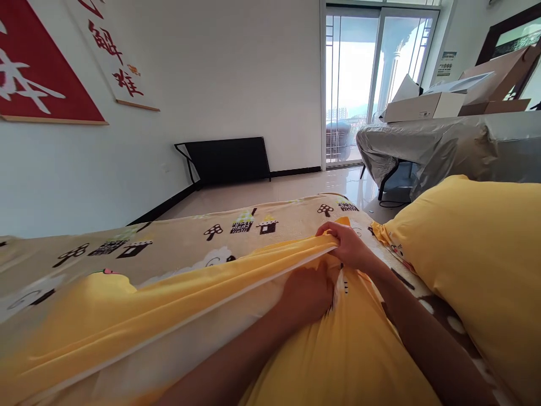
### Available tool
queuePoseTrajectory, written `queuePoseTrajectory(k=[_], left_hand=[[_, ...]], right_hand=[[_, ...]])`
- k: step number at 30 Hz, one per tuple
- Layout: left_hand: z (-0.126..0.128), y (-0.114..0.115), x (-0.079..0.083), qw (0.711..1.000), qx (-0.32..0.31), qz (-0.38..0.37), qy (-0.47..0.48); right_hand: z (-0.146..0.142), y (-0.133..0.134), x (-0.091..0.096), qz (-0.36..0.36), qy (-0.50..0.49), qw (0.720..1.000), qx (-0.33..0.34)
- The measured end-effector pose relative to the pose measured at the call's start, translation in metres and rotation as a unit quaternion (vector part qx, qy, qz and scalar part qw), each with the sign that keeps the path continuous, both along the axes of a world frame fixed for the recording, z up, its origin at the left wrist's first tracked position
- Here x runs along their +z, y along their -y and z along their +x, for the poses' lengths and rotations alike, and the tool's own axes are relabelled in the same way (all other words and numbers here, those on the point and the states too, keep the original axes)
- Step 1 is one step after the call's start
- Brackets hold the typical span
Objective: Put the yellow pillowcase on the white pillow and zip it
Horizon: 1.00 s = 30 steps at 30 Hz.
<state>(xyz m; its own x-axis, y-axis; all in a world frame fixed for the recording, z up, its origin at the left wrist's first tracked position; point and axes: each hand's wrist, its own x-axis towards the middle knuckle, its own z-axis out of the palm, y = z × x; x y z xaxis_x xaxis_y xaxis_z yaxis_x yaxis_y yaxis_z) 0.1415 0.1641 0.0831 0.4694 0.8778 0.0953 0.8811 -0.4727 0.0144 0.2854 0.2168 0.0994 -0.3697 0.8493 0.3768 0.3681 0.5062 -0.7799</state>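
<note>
Beside bed (177, 237), yellow pillow (477, 254)

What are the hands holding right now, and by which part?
The right hand pinches the yellow cover by its open edge. The left hand reaches under that edge; its grip cannot be told.

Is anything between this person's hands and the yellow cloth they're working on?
Nothing visible. The right hand already pinches the edge of the yellow cloth, and the left hand lies tucked under that lifted edge, touching it. The yellow pillow sits off to the right, apart from both hands.
</note>
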Motion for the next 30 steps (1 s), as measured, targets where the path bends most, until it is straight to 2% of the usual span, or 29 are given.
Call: queuePoseTrajectory(k=[2, 4, 7, 10, 13, 16, 18, 20, 22, 23, 26, 27, 28, 30], left_hand=[[0.002, -0.001, -0.001, 1.0, -0.003, 0.004, -0.006], [0.004, -0.001, -0.003, 1.0, -0.001, 0.007, -0.005], [0.003, -0.004, -0.005, 1.0, -0.002, 0.012, -0.001], [-0.002, -0.006, -0.004, 1.0, -0.009, 0.018, 0.013], [-0.007, 0.003, 0.007, 0.999, -0.029, 0.016, 0.025], [-0.014, 0.029, 0.028, 0.997, -0.072, 0.037, -0.017], [-0.024, 0.049, 0.04, 0.987, -0.118, 0.102, -0.041], [-0.047, 0.061, 0.048, 0.969, -0.137, 0.202, -0.044], [-0.084, 0.061, 0.052, 0.96, -0.09, 0.262, -0.049], [-0.107, 0.057, 0.053, 0.965, -0.039, 0.254, -0.058], [-0.176, 0.045, 0.057, 0.983, 0.15, 0.099, -0.049], [-0.195, 0.044, 0.059, 0.981, 0.188, 0.042, -0.026], [-0.211, 0.046, 0.063, 0.977, 0.212, 0.02, 0.002], [-0.232, 0.056, 0.071, 0.964, 0.258, 0.052, 0.047]], right_hand=[[0.002, 0.005, 0.004, 0.028, 0.045, 0.998, -0.014], [0.002, 0.009, 0.005, 0.066, 0.099, 0.99, -0.081], [-0.004, 0.012, 0.003, 0.091, 0.181, 0.96, -0.192], [-0.009, 0.013, 0.002, 0.08, 0.266, 0.929, -0.246], [-0.013, 0.015, 0.003, 0.088, 0.295, 0.915, -0.261], [-0.015, 0.019, 0.007, 0.109, 0.271, 0.918, -0.269], [-0.015, 0.021, 0.008, 0.122, 0.257, 0.919, -0.271], [-0.015, 0.02, 0.008, 0.127, 0.249, 0.921, -0.272], [-0.014, 0.017, 0.006, 0.124, 0.246, 0.921, -0.275], [-0.013, 0.014, 0.004, 0.121, 0.244, 0.921, -0.277], [-0.015, 0.006, -0.001, 0.113, 0.24, 0.924, -0.274], [-0.016, 0.004, -0.003, 0.111, 0.238, 0.926, -0.27], [-0.018, 0.003, -0.004, 0.11, 0.235, 0.929, -0.264], [-0.02, 0.002, -0.005, 0.109, 0.224, 0.935, -0.253]])
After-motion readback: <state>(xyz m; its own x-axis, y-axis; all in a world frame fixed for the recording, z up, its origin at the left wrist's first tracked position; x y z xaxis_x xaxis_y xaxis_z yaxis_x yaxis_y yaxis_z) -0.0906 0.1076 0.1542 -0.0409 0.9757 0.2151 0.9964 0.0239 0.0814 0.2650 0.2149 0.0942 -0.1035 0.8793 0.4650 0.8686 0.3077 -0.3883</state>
